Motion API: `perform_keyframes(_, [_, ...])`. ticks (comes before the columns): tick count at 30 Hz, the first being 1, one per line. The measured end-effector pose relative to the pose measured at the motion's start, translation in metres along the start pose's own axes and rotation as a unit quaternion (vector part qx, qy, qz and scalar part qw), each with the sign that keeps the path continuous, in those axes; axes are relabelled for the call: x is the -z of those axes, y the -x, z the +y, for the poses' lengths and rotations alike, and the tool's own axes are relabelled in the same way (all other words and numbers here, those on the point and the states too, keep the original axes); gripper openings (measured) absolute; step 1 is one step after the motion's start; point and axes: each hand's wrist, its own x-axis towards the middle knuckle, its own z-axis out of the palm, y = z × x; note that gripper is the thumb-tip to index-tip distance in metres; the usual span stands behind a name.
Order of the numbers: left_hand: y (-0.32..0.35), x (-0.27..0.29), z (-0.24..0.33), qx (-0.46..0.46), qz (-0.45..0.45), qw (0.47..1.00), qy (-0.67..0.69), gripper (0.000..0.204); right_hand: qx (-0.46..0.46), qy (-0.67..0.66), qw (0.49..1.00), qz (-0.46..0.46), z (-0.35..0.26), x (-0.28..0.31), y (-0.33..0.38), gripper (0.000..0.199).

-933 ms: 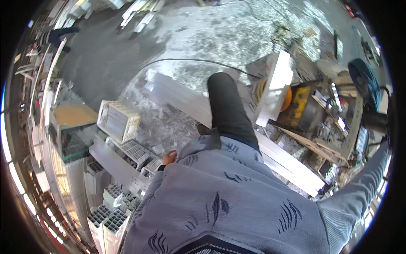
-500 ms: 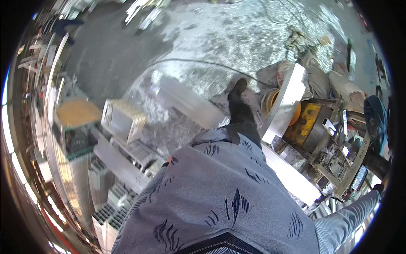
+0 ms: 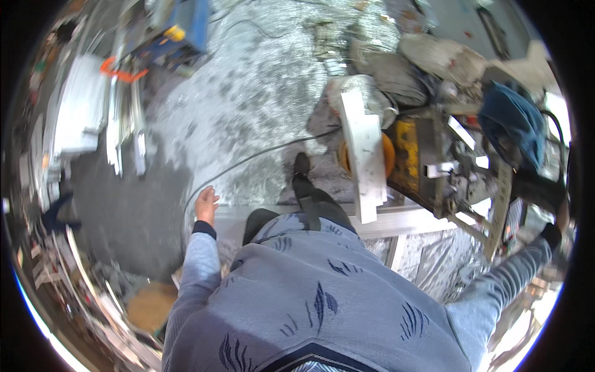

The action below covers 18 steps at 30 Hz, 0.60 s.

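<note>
My left hand (image 3: pixel 206 203) hangs at my side with fingers apart and holds nothing. It is just above the near end of a long silver aluminium profile (image 3: pixel 409 220) that lies across the floor in front of me. A thin black cable (image 3: pixel 260 155) curves past the hand. My right arm stretches far to the right in a grey-blue sleeve; my right hand (image 3: pixel 561 216) is at the picture's rim beside a metal stand, too dark to read. My black shoe (image 3: pixel 302 167) steps on floor covered in metal shavings.
A yellow chop saw (image 3: pixel 412 155) with a white profile piece (image 3: pixel 362 155) stands ahead on the right. A blue cloth (image 3: pixel 511 121) lies on the bench behind it. A blue machine (image 3: pixel 180 28) and white stacked profiles (image 3: pixel 80 105) are at the left.
The view has swung round: the rack of white profile sections on the left is gone. My left hand has come into view at my side, and my foot has stepped forward.
</note>
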Motion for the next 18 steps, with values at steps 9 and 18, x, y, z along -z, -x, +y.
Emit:
perform_keyframes(9, [-0.09, -0.066, 0.081, -0.004, -0.096, 0.973, -0.212, 0.041, 0.01, 0.1, 0.992, 0.081, -0.083, 0.022, 0.031, 0.052])
perform_keyframes(18, [-0.2, -0.103, 0.197, -0.009, -0.216, 0.894, -0.393, 0.043, -0.148, 0.014, 0.987, 0.062, -0.154, 0.051, 0.033, 0.03])
